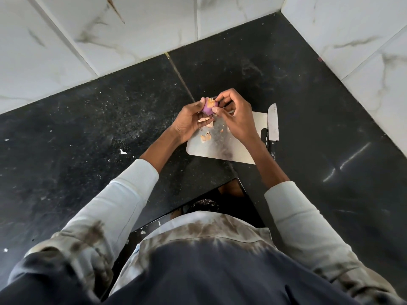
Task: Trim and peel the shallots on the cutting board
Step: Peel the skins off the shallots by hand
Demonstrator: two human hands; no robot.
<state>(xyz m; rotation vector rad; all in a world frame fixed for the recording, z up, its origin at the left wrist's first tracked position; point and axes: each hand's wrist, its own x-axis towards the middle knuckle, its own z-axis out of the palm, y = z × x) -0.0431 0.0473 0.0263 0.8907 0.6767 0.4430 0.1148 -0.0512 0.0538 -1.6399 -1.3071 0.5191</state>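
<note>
Peeling is under way but, to judge by the papery patch on the bulb, not finished. Nearest the camera, pale sleeves [123,194] reach forward over the black stone worktop [77,128], where white flecks lie scattered on the left. Beyond them a pale cutting board [220,150] sits on the worktop, carrying loose scraps of dry skin [206,137] near its left edge, which suggests that some trimming and stripping is done. A knife [272,126] lies along the board's right edge, blade pointing away, touched by neither hand, so the cutting stage for this bulb appears over.

Just above the board's far left corner, both hands meet around a single shallot [209,106]. The left hand [189,122] cradles it from the left, fingers curled round it and thumb up at its far side. The right hand [235,115] comes in from the right, its fingertips [217,110] pinching at the bulb's right side where a yellowish scrap of skin clings to the purple flesh. Much of the visible surface is bare and glossy purple; the far side is hidden by fingers. No other shallots can be seen, on the board or off it, so how many are left cannot be told. Farthest away, white marbled wall tiles [132,29] close the corner.
</note>
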